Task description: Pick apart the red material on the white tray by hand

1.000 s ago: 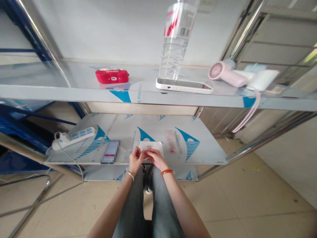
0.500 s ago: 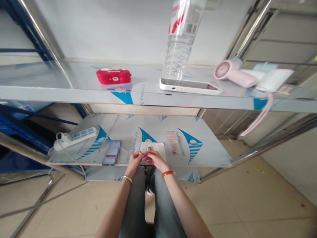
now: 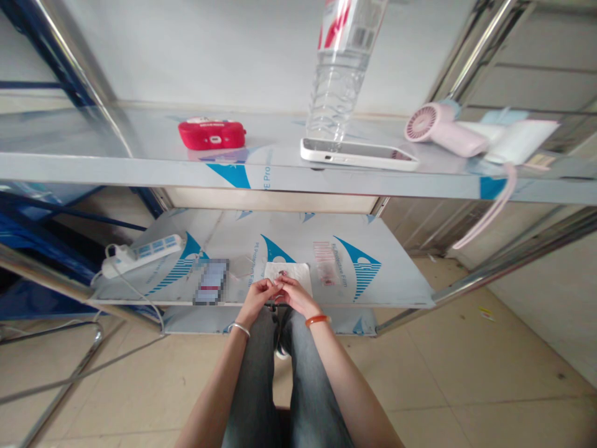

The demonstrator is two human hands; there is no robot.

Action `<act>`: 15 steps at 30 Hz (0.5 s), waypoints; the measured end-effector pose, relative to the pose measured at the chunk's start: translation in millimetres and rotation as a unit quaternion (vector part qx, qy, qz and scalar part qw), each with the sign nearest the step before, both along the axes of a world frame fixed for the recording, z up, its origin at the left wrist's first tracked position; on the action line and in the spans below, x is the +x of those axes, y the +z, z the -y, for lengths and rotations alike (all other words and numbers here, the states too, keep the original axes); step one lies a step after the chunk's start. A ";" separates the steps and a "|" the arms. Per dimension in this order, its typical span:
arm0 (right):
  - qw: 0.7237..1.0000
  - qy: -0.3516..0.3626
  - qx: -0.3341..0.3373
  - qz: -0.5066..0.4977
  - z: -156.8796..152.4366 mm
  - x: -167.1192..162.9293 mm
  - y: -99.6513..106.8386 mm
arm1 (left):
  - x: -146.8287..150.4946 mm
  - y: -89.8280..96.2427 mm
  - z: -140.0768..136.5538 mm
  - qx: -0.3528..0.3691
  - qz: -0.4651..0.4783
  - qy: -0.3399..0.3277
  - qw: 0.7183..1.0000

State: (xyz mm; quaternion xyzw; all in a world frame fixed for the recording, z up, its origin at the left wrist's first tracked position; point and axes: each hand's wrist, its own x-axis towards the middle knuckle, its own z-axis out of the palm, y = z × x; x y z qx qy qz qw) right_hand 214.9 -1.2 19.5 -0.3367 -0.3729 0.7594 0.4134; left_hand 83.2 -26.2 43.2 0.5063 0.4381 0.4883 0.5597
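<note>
My left hand and my right hand meet at the fingertips over the front edge of the lower shelf. The fingers of both are pinched together, and what sits between them is too small to make out. Just behind them lies a white square sheet, perhaps tissue, with a small dark reddish item on it by the fingertips. To the right of the sheet is a clear packet with reddish stripes. Left of my hands lies a phone with a blurred screen.
A white power strip with a cable lies at the lower shelf's left. The upper shelf carries a red case, a plastic bottle, a white phone and a pink handheld fan whose strap hangs over the edge.
The view has tilted slightly, so the shelves sit a little higher in the picture. My hands stay together at the sheet, with the fingers slightly shifted.
</note>
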 end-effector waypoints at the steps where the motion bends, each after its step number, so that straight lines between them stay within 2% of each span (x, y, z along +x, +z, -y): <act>1: 1.000 0.011 -0.002 -0.010 -0.1 0.2 -0.2 | -0.6 0.0 -0.3 0.001 0.001 -0.004 1.000; 8: 0.997 0.040 -0.006 -0.059 3.3 3.6 10.3 | -2.6 2.4 0.7 0.001 0.029 0.020 0.999; 15: 0.998 0.045 0.026 -0.037 4.9 4.5 15.7 | 1.6 -4.3 -4.1 -0.011 0.050 0.018 0.999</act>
